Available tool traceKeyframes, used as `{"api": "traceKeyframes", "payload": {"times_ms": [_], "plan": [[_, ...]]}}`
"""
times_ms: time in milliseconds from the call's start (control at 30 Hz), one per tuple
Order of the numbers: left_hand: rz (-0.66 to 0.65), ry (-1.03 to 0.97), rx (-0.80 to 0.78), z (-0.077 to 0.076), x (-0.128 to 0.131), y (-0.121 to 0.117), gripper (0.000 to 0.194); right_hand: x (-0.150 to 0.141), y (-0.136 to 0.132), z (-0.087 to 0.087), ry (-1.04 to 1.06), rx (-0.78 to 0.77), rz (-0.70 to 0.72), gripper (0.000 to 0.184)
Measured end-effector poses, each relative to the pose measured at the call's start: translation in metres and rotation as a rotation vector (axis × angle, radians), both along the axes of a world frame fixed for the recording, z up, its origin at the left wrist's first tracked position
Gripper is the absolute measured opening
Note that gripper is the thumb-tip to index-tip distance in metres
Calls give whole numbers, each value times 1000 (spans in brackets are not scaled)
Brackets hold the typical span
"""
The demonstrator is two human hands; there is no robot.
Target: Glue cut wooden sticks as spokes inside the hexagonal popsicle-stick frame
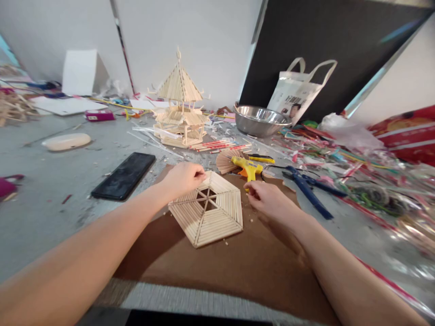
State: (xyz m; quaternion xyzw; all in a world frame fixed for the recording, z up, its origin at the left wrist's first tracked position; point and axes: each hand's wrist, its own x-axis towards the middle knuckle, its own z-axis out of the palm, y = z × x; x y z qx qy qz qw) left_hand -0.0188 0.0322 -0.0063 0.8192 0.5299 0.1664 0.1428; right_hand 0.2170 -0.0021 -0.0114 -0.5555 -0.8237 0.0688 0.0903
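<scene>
A hexagonal panel of pale wooden sticks lies on a brown sheet, with stick spokes crossing its dark central opening. My left hand is over the panel's far-left edge, fingers curled together; anything pinched in them is hidden. To the right of the panel, my right hand is closed, its fingertips at the lower end of the handle of a yellow glue gun. Whether they grip that handle is unclear. The glue gun's nozzle points left, over a pleated brown paper fan.
Behind stands a stick pagoda model, with red-and-white sticks beside it. A black phone lies left; blue pliers and a yellow cutter lie right. A metal bowl and scattered scraps are farther back and right.
</scene>
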Motion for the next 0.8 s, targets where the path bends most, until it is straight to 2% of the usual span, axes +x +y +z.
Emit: {"api": "traceKeyframes", "payload": {"times_ms": [67, 200, 300, 600, 800], "plan": [[-34, -69, -29, 2, 6, -5, 25, -2, -1, 2, 244, -62, -6, 19], [-149, -207, -131, 6, 17, -17, 24, -12, -5, 3, 820, -391, -65, 16], [-204, -221, -198, 10, 22, -25, 23, -19, -7, 2, 1057, -502, -99, 18], [-274, -295, -316, 8, 30, -32, 23, -33, -12, -5, 1170, -531, -108, 17], [-281, -189, -395, 6, 26, -26, 22, -35, -13, -9, 1105, -531, -100, 17]]}}
